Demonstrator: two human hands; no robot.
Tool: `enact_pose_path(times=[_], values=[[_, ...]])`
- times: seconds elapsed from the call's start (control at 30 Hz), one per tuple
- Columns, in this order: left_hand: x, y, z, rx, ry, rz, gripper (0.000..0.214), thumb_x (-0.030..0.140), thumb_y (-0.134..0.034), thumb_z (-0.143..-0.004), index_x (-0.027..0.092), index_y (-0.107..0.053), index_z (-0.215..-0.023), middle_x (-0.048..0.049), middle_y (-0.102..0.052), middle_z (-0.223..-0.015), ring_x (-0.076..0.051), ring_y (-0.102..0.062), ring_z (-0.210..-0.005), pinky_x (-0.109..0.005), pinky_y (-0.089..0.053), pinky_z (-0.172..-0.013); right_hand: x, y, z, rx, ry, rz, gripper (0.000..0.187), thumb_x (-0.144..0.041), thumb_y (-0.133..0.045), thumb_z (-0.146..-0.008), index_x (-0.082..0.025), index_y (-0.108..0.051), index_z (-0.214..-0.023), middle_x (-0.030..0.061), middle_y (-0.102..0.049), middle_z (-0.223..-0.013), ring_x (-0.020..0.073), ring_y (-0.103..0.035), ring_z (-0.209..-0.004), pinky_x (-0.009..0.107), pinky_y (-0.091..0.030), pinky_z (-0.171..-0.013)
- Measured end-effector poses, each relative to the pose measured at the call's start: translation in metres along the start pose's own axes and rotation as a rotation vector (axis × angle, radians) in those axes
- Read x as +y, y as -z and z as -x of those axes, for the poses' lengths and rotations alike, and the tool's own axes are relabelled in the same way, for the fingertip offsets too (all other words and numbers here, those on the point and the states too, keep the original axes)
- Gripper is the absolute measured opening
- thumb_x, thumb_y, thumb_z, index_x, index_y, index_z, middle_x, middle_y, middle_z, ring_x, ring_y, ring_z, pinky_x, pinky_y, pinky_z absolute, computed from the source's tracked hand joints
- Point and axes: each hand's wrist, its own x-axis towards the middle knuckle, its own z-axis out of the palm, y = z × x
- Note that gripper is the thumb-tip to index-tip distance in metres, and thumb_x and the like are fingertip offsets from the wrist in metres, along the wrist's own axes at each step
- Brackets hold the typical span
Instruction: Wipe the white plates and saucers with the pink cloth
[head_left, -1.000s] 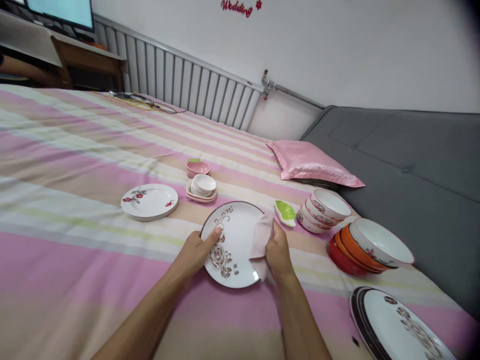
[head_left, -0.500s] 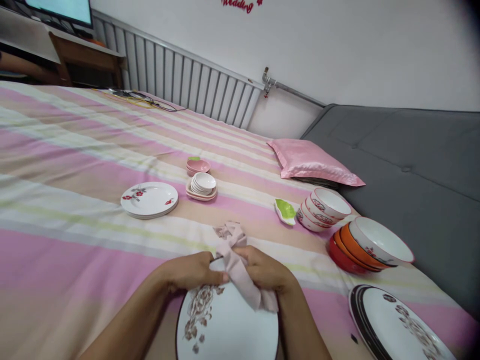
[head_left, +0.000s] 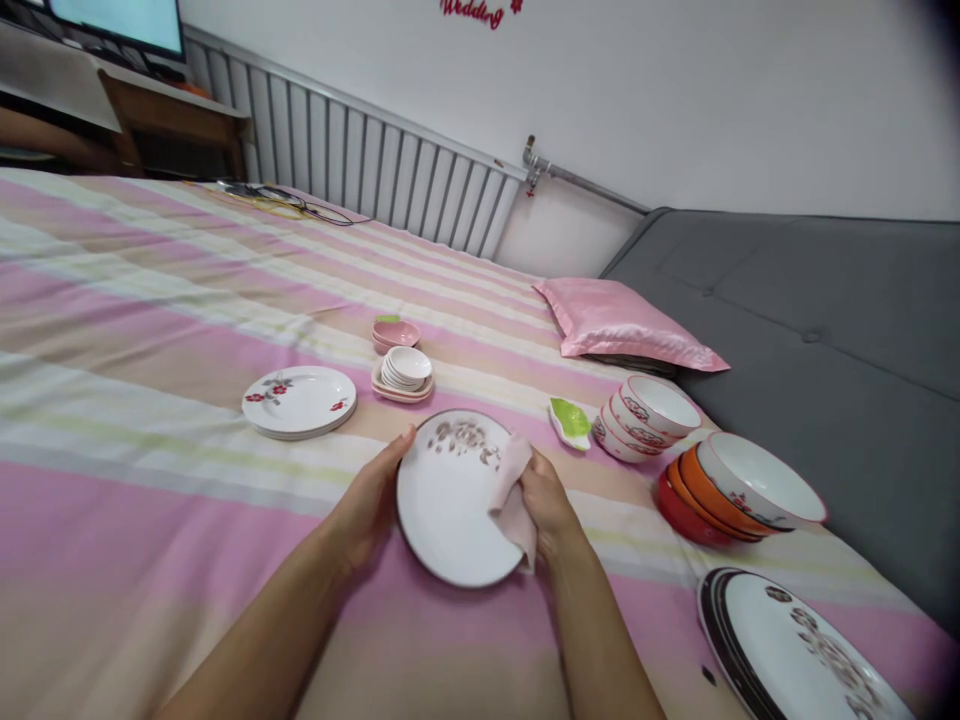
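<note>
I hold a white plate (head_left: 450,500) with a brown flower pattern above the striped bedspread, tilted toward me. My left hand (head_left: 371,500) grips its left rim, fingers behind the plate and thumb along the edge. My right hand (head_left: 547,505) is closed on a pale pink cloth (head_left: 512,492) that presses against the plate's right side. The flower pattern sits at the far edge of the plate.
On the bedspread (head_left: 150,330) lie a stack of red-flowered plates (head_left: 298,400), small white dishes (head_left: 406,368), pink dishes (head_left: 396,332), a green leaf dish (head_left: 571,420), stacked bowls (head_left: 649,415), orange bowls (head_left: 739,490) and dark-rimmed plates (head_left: 795,650). A pink pillow (head_left: 622,322) and grey sofa (head_left: 825,310) lie right.
The plate has been turned round in my hands and moved back out away from me; its flower pattern went from the near left to the far edge. The cloth stays in my right hand.
</note>
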Motion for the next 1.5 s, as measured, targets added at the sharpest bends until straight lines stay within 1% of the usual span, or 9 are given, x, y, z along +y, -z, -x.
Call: enact_pose_path(times=[0.1, 0.2, 0.4, 0.67, 0.93, 1.13, 1.33, 1.43, 1.5], values=[[-0.01, 0.0, -0.009, 0.035, -0.105, -0.2, 0.056, 0.059, -0.053, -0.077, 0.012, -0.06, -0.107, -0.012, -0.07, -0.096, -0.027, -0.064, -0.091, -0.038, -0.046, -0.085, 0.01, 0.001, -0.011, 0.25, 0.044, -0.136, 0.043, -0.022, -0.062, -0.067, -0.018, -0.056, -0.11, 0.0066, -0.071, -0.093, 0.0234, -0.067, -0.086, 0.036, -0.054, -0.075], [-0.025, -0.001, -0.019, 0.035, -0.143, -0.419, 0.056, 0.053, -0.065, -0.069, 0.007, -0.058, -0.102, -0.0155, -0.069, -0.092, -0.028, -0.065, -0.085, -0.039, -0.05, -0.078, 0.018, 0.0, -0.016, 0.379, 0.109, -0.11, 0.047, -0.023, -0.058, -0.068, -0.019, -0.053, -0.115, 0.0069, -0.071, -0.095, 0.0236, -0.067, -0.088, 0.037, -0.055, -0.074], [-0.038, 0.0, -0.025, 0.202, -0.268, -0.421, 0.056, 0.047, -0.065, -0.07, 0.008, -0.051, -0.108, -0.0175, -0.066, -0.102, -0.032, -0.063, -0.093, -0.041, -0.055, -0.07, 0.026, -0.008, -0.011, 0.344, 0.273, 0.028, 0.051, -0.026, -0.054, -0.074, -0.02, -0.046, -0.124, 0.0084, -0.065, -0.11, 0.0216, -0.064, -0.097, 0.034, -0.054, -0.078], [-0.019, 0.0, -0.015, 0.093, -0.163, -0.428, 0.06, 0.045, -0.069, -0.066, 0.007, -0.049, -0.109, -0.017, -0.067, -0.099, -0.029, -0.064, -0.086, -0.04, -0.053, -0.074, 0.019, 0.005, -0.014, 0.364, 0.399, 0.175, 0.033, -0.027, -0.053, -0.076, -0.018, -0.053, -0.108, 0.0063, -0.064, -0.104, 0.0183, -0.06, -0.095, 0.034, -0.047, -0.086], [-0.002, 0.012, -0.006, -0.111, -0.096, -0.632, 0.033, 0.038, -0.062, -0.073, 0.011, -0.057, -0.091, -0.0068, -0.065, -0.075, -0.018, -0.06, -0.066, -0.027, -0.047, -0.057, -0.004, 0.015, -0.005, 0.229, 0.354, 0.388, 0.022, -0.027, -0.055, -0.076, -0.017, -0.056, -0.096, 0.0048, -0.064, -0.092, 0.0188, -0.059, -0.088, 0.032, -0.046, -0.081], [0.005, 0.012, 0.002, -0.178, 0.035, -0.697, 0.032, 0.037, -0.062, -0.072, 0.012, -0.057, -0.092, -0.006, -0.064, -0.08, -0.017, -0.059, -0.065, -0.026, -0.046, -0.055, -0.015, 0.02, 0.002, -0.005, 0.27, 0.449, 0.024, -0.027, -0.056, -0.076, -0.017, -0.06, -0.098, 0.0049, -0.068, -0.092, 0.0202, -0.061, -0.087, 0.032, -0.047, -0.08], [0.006, 0.019, 0.008, -0.293, 0.181, -0.817, 0.033, 0.037, -0.062, -0.071, 0.013, -0.058, -0.094, -0.0043, -0.064, -0.076, -0.015, -0.057, -0.059, -0.023, -0.042, -0.049, -0.02, 0.013, 0.014, -0.299, 0.105, 0.494, 0.034, -0.023, -0.06, -0.074, -0.018, -0.063, -0.108, 0.0062, -0.066, -0.108, 0.022, -0.059, -0.1, 0.036, -0.045, -0.089], [0.005, 0.019, 0.007, -0.301, 0.214, -0.834, 0.03, 0.036, -0.061, -0.07, 0.013, -0.06, -0.09, -0.0043, -0.064, -0.073, -0.017, -0.057, -0.059, -0.025, -0.042, -0.051, -0.018, 0.008, 0.016, -0.364, 0.022, 0.464, 0.038, -0.027, -0.063, -0.074, -0.019, -0.062, -0.111, 0.0072, -0.066, -0.109, 0.023, -0.06, -0.1, 0.036, -0.047, -0.086], [0.006, 0.017, 0.005, -0.223, 0.141, -0.916, 0.028, 0.037, -0.059, -0.07, 0.014, -0.062, -0.085, -0.0062, -0.066, -0.078, -0.021, -0.06, -0.068, -0.027, -0.044, -0.058, -0.013, 0.008, 0.014, -0.35, -0.02, 0.418, 0.042, -0.031, -0.065, -0.072, -0.02, -0.061, -0.113, 0.0078, -0.067, -0.105, 0.0241, -0.062, -0.097, 0.037, -0.049, -0.082]])
